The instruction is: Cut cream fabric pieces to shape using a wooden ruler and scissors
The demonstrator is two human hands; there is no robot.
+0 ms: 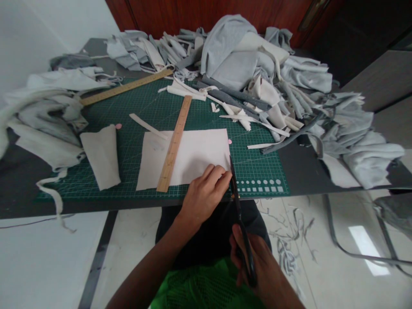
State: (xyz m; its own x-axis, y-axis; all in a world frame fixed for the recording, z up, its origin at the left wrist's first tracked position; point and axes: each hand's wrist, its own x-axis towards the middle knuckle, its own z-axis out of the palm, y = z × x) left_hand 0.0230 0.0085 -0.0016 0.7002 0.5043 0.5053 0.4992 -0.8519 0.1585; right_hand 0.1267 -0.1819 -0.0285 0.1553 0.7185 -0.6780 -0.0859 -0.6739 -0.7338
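Note:
A sheet of off-white fabric (pixel 193 156) lies flat on the green cutting mat (pixel 254 171), with a wooden ruler (pixel 174 143) laid across it at a slant. My left hand (pixel 206 195) presses down on the sheet's near right corner, fingers resting on the cloth without gripping it. My right hand (pixel 251 266) holds long black-handled scissors (pixel 240 219) upright, and their tips reach just past the sheet's right edge beside my left fingers. Left of the sheet lies a folded beige fabric piece (pixel 101 156).
Heaps of grey and off-white fabric strips (pixel 302 73) cover the table's back and right. A long wooden ruler (pixel 127 87) lies on the mat's far edge. Small pink-headed pins sit near the fabric. Grey scraps litter the white floor (pixel 322 240) below the table's front edge.

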